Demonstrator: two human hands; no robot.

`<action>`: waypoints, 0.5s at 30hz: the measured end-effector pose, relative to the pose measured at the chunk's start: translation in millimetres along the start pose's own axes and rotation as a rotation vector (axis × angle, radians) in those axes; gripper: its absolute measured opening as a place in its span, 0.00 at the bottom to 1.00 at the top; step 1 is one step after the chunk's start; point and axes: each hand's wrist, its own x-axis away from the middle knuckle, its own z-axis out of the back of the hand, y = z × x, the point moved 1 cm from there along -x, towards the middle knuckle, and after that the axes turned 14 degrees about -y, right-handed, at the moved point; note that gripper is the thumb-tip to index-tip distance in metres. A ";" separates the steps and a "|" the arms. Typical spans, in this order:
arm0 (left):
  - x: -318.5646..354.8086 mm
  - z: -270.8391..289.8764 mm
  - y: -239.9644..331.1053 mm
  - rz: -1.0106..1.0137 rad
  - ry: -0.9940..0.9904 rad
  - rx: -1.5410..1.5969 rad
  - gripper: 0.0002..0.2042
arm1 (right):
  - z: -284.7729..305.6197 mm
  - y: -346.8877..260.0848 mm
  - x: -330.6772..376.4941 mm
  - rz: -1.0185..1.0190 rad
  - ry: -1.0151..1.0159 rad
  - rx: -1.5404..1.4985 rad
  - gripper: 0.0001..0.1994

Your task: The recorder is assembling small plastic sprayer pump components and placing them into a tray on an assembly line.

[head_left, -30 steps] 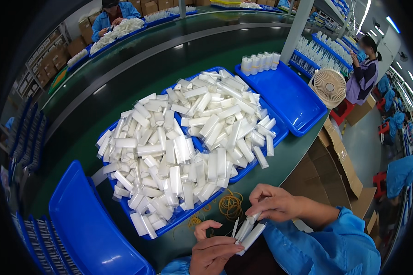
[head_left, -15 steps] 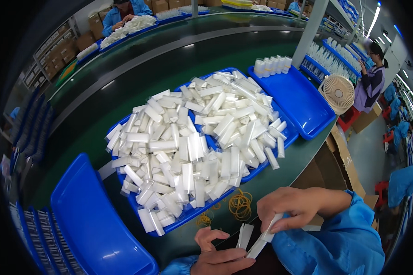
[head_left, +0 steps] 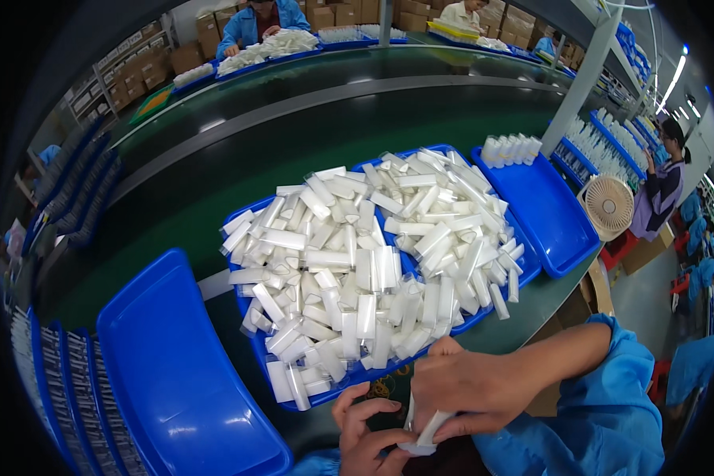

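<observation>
Low in front of me, my left hand pinches slim white pieces between bent fingers, its index finger curled above them. My right hand comes from the right in a blue sleeve, knuckles up, with its thumb and fingers closed on the upper part of the same pieces. Its back hides much of the grip, and I cannot tell how many pieces are there. Just beyond both hands, a large heap of white packets in clear wrap fills two blue trays. Yellow rubber bands lie by the tray edge, partly covered.
A blue tray stands at my left. Another blue tray at the right holds a row of upright white bundles. Beside it are a beige fan and a metal post. Co-workers sit across the green bench.
My right hand has moved left and lower, closing in on my left hand and turning its back upward over the white pieces. The whole view has swung, shifting the trays right and down.
</observation>
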 end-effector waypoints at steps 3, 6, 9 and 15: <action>-0.6 3.2 -7.3 0.042 0.064 0.080 0.10 | 29.2 22.0 -17.3 -0.048 -0.032 0.030 0.17; -1.5 0.3 -7.3 0.038 0.198 0.162 0.08 | 72.1 62.3 -40.2 -0.149 -0.055 0.514 0.16; -1.6 -2.6 -4.0 0.050 0.194 0.306 0.08 | 81.0 94.7 -54.9 -0.248 -0.195 0.783 0.10; -3.2 3.2 2.6 0.046 0.253 0.266 0.08 | 87.3 105.8 -68.8 -0.243 -0.211 0.808 0.09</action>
